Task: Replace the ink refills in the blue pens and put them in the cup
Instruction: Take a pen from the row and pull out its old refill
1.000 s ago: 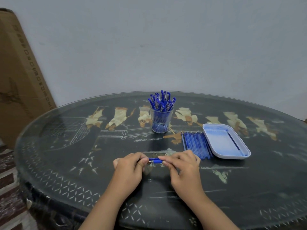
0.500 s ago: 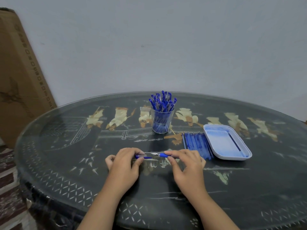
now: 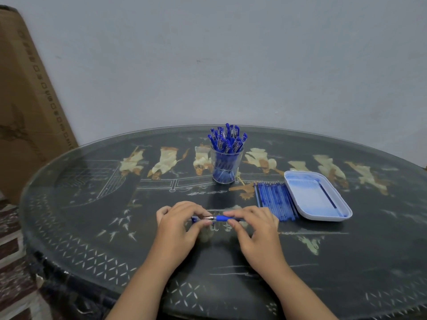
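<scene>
My left hand (image 3: 179, 224) pinches a blue pen cap (image 3: 195, 219) near the table's front middle. My right hand (image 3: 253, 224) pinches the blue pen (image 3: 223, 218) by its grip, metal tip pointing left at the cap's mouth. A clear cup (image 3: 227, 166) full of several blue pens stands behind the hands. A row of several blue refills (image 3: 276, 200) lies to the right, beside a white tray (image 3: 300, 204) that holds one dark refill (image 3: 328, 197).
The round black table (image 3: 80, 204) has a glass top with inlaid figures, and its curved edge runs close in front. A tall cardboard box (image 3: 25, 112) leans against the wall at the left.
The pen and cap were pulled apart half a second ago. Now my hands have brought them closer, and the tip sits at the cap's opening.
</scene>
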### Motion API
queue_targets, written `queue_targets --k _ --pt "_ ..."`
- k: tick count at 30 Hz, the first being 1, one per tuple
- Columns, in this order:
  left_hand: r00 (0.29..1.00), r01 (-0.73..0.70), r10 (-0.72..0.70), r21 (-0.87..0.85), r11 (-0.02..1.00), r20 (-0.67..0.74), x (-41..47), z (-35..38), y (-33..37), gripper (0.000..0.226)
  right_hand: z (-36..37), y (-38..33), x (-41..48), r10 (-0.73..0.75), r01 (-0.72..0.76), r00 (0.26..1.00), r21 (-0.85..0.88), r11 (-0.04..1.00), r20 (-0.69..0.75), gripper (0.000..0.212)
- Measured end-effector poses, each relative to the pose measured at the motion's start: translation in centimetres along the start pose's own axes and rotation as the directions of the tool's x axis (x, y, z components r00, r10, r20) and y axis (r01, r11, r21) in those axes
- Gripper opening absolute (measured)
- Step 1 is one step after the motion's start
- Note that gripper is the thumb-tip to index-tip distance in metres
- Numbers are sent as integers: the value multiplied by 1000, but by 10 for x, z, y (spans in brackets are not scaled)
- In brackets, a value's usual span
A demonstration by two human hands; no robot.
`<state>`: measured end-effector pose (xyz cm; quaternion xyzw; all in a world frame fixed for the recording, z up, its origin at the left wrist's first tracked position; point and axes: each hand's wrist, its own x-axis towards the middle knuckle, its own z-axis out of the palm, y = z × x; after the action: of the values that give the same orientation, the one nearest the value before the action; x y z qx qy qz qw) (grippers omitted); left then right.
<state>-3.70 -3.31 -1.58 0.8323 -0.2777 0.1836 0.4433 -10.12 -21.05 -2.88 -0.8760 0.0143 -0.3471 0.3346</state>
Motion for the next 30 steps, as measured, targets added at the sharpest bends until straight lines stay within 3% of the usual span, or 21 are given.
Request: queue_targets --k 2,4,8,15,20,24,30 --pt "1000 -22 21 37 999 18 0 1 0 6 -1 0 0 -7 7 1000 18 1000 -5 19" --pt "998 -51 46 102 993 52 -1 3 0 21 -1 -1 0 -19 20 1000 26 999 -16 18" --pt "998 48 -52 79 996 47 -2 1 3 40 -2 -2 0 -28 28 999 34 999 -25 18" --pt "998 21 -18 -43 999 55 2 0 2 12 -3 -2 0 -23 24 999 7 1000 -24 20" --pt "996 59 -53 -99 993 68 2 -3 3 27 -3 -2 1 -16 16 999 -3 1000 -33 19" --pt "998 36 -28 -153 987 58 5 -1 0 8 -2 -2 0 -35 35 999 -18 999 -23 19" --pt "994 82 -67 -181 980 89 4 -6 5 27 -3 -2 0 -25 24 999 -18 1000 -22 19"
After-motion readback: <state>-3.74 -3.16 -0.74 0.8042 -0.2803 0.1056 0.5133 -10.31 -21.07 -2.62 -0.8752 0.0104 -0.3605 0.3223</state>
